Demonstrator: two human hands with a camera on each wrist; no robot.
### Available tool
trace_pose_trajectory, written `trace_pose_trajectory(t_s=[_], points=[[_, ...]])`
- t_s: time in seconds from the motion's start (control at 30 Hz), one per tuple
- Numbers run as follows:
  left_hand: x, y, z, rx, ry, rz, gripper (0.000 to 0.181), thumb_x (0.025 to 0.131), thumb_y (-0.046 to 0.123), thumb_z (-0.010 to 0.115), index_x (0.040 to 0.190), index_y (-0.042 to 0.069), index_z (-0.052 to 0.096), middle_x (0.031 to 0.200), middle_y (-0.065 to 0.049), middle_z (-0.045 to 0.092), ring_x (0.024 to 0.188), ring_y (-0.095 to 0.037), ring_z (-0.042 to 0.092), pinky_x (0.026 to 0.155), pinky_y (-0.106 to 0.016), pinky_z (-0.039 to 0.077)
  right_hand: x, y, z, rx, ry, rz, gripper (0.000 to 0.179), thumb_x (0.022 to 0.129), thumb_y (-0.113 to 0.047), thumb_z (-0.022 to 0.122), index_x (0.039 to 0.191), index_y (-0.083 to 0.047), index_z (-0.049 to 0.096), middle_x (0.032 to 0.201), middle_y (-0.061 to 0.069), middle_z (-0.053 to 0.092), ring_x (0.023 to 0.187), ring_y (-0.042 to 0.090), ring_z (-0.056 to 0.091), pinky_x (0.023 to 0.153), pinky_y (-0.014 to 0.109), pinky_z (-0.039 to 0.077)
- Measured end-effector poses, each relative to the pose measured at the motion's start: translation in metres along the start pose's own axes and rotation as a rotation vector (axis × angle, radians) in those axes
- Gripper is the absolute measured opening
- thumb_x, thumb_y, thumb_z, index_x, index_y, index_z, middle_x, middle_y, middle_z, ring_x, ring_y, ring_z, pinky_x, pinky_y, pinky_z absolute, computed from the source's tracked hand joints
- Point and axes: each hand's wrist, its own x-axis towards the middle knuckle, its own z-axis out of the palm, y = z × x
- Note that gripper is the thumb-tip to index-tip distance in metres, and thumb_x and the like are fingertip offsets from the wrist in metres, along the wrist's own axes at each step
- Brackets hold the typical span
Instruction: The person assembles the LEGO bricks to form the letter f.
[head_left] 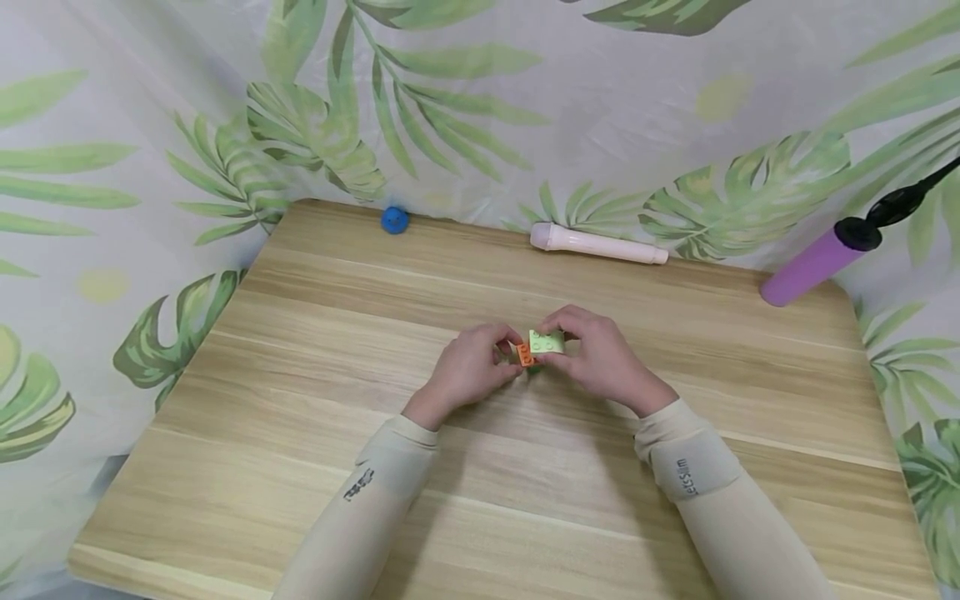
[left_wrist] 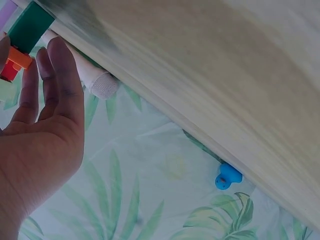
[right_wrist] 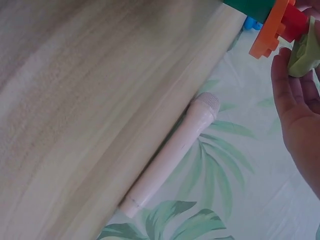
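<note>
At the middle of the wooden table (head_left: 337, 350), a small stack of toy building bricks is between both hands. My left hand (head_left: 474, 363) pinches the orange brick (head_left: 524, 355) from the left with thumb and fingertips. From the right, my right hand (head_left: 597, 357) grips the light green brick (head_left: 547, 342), whose studs face up. A dark green block (left_wrist: 31, 27) sits under the orange brick. Between orange and light green, a red brick (right_wrist: 295, 22) shows in the right wrist view. Whether the light green brick is fully seated on the red one, I cannot tell.
Along the table's back edge lie a small blue toy (head_left: 394, 220) and a pale pink microphone (head_left: 598, 243). A purple cylinder (head_left: 813, 265) with a black cap and strap stands at the back right corner. Leaf-patterned cloth (head_left: 450, 108) hangs behind the table.
</note>
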Motion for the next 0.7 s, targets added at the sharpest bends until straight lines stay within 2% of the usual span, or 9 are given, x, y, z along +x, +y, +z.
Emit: trace_pose_trajectory(t_s=[0.4,0.7], points=[[0.0000,0.0008,0.0012,0.008,-0.009,0.006,0.034,0.094,0.024,0.081,0.125,0.013,0.073,0.110,-0.004,0.074,0.084,-0.015,0.065,0.071,-0.031,0.053,-0.0002,-0.0009,-0.0072,-0.039,-0.053,0.006,0.032,0.090,-0.013,0.086,0.121,-0.009,0.077,0.127,0.006,0.073,0.120,0.026,0.070,0.105,0.048,0.055],[-0.0002,0.0014,0.0004,0.011,-0.012,0.009,0.033,0.096,0.025,0.079,0.126,0.014,0.072,0.111,-0.003,0.075,0.084,-0.014,0.064,0.070,-0.030,0.052,-0.0005,-0.0006,-0.0081,-0.040,-0.042,0.005,0.033,0.089,-0.013,0.087,0.121,-0.008,0.077,0.126,0.006,0.074,0.120,0.027,0.070,0.105,0.049,0.056]])
